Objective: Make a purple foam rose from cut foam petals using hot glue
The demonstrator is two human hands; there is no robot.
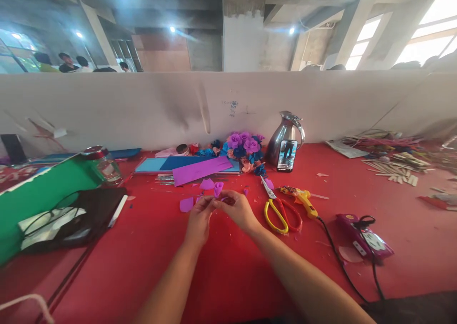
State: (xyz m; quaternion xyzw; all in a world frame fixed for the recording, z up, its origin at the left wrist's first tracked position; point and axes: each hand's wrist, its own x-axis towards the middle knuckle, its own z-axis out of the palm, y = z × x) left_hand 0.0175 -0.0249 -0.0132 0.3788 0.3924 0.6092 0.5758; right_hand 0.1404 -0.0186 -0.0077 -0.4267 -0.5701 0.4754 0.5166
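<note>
Between both hands, above the red table, is a small purple paper flower (218,188) with its petals rolled upward. My left hand (200,217) pinches it low down from the left. From the right, the fingers of my right hand (238,209) close on its base; the fingertips of both hands meet there and hide the stem. Cut purple petals (186,205) lie just left of and behind the hands. Behind them rests a strip of purple crepe paper (202,170) on blue sheets. Scissors (276,209) with yellow and red handles lie right of my right hand.
A yellow glue gun (302,200) lies at the right, its cord running past a purple power strip (366,238). A phone (287,156) leans on a metal jug (282,132) beside finished paper flowers (246,145). A glass jar (106,166) and dark bag (89,224) are left.
</note>
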